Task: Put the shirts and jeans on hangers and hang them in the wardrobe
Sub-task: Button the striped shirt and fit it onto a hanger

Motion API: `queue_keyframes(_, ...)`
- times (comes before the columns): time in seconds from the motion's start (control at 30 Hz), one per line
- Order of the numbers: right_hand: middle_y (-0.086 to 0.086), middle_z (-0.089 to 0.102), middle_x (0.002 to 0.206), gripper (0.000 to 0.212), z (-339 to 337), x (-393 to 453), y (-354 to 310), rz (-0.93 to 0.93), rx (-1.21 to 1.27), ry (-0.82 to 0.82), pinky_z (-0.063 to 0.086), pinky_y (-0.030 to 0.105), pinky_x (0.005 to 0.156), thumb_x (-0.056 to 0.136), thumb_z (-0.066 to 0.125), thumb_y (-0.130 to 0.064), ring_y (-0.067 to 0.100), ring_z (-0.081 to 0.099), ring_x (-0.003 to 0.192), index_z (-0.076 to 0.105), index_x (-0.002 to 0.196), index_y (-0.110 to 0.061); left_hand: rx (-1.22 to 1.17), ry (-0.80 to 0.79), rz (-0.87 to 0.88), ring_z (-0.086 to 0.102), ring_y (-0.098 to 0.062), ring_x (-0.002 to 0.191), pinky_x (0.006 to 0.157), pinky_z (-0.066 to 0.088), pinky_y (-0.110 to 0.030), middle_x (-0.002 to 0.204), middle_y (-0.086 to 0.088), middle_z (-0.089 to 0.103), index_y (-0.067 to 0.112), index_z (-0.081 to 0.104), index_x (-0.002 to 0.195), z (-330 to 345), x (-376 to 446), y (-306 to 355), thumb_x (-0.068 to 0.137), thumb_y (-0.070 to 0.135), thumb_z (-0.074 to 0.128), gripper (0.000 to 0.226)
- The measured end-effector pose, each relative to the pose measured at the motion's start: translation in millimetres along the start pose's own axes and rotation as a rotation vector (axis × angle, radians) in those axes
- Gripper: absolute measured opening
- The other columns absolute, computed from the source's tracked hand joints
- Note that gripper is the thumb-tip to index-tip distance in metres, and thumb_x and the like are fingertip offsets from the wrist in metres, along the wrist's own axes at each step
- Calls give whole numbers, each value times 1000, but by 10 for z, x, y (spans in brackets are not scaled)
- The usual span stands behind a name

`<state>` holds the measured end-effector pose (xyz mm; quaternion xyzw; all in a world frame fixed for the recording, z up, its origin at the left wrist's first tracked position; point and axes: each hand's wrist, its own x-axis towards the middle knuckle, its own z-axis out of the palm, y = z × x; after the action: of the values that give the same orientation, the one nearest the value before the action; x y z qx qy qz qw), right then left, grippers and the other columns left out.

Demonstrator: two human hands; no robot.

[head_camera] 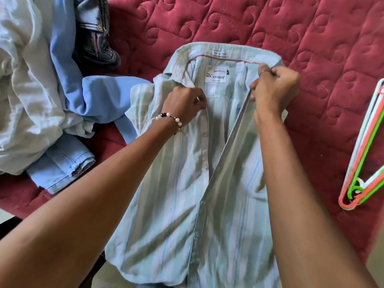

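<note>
Bare quilt (pixel 311 34) lies open between striped shirt (pixel 187 204) and hangers (pixel 365 154) (clothes pile (pixel 41 80) crowds the left).

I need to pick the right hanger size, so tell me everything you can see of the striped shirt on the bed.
The striped shirt is pale blue-green, of light woven cloth, lying collar-away on the red quilt, front open and unbuttoned, neck label showing. The left hand and right hand each grip a front edge near the collar.
</note>
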<state>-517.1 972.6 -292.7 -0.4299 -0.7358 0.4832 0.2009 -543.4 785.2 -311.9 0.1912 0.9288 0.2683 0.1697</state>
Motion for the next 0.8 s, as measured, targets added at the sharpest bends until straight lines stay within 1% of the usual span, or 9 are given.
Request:
queue_keyframes(0.1, 11, 63, 56, 21, 110, -76, -79, 66, 83, -235, 32, 19, 32, 92, 57, -17, 27, 61, 39, 55, 73, -8, 2, 41, -49, 67, -23, 89, 80, 50, -37, 89, 0, 74, 20, 70, 101, 81, -12, 3, 82, 22, 65, 20)
queue_keyframes(0.17, 14, 67, 70, 20, 132, -184, 29, 103, 45, -327, 37, 21, 34, 94, 57, -24, 29, 66, 48, 57, 99, -5, -123, 58, -80, 69, -23, 86, 80, 52, -36, 91, 1, 74, 18, 61, 119, 137, -45, 1, 78, 13, 63, 41)
queue_keyframes(0.23, 10, 68, 77, 26, 79, -334, 205, 25, -93, -303, 49, 32, 46, 91, 59, -29, 29, 68, 57, 57, 109, -10, -190, 87, -73, 67, -26, 90, 84, 51, -35, 97, -3, 71, 12, 54, 128, 205, -108, -4, 74, 3, 62, 56)
queue_keyframes(0.33, -8, 59, 65, 17, -88, -814, 450, -124, -174, -306, 51, 40, 65, 85, 66, -21, 26, 65, 63, 60, 97, -10, -86, 210, -94, 56, -36, 97, 89, 40, -35, 107, -16, 60, 6, 60, 115, 338, -372, 27, 71, 0, 58, 45)
queue_keyframes(0.4, -3, 60, 67, 10, -192, -1221, 639, -176, -234, -386, 47, 36, 66, 81, 66, -13, 28, 62, 68, 62, 89, -8, -82, 269, -121, 54, -38, 89, 80, 42, -40, 98, -18, 58, 4, 63, 101, 459, -660, 74, 73, 1, 54, 30)
queue_keyframes(0.47, 9, 66, 80, 9, -284, -1583, 859, -232, -386, -456, 44, 37, 68, 79, 65, -12, 32, 62, 77, 62, 87, -9, -98, 167, -98, 58, -38, 79, 68, 44, -38, 88, -17, 60, 4, 64, 91, 593, -971, 91, 80, 11, 50, 19)
queue_keyframes(0.53, 12, 63, 87, 14, -365, -1832, 1072, -242, -547, -447, 40, 37, 71, 75, 68, -9, 35, 60, 82, 61, 87, -11, -95, -17, -116, 61, -38, 77, 65, 47, -40, 87, -15, 63, 6, 67, 89, 712, -1268, 85, 84, 24, 42, 31)
queue_keyframes(0.63, 12, 59, 90, 33, -424, -2057, 1221, -244, -707, -376, 36, 31, 69, 62, 79, 1, 34, 58, 81, 60, 86, -10, -104, -16, -244, 62, -37, 85, 70, 49, -40, 93, -15, 65, 7, 71, 94, 798, -1510, 71, 87, 24, 47, 30)
queue_keyframes(0.8, 12, 59, 77, 21, -361, -2088, 1077, -296, -947, -283, 45, 30, 53, 65, 78, 2, 30, 60, 68, 62, 74, -8, -94, -35, -375, 60, -28, 93, 74, 41, -32, 102, -8, 65, 14, 74, 98, 812, -1466, 137, 89, 22, 60, 18)
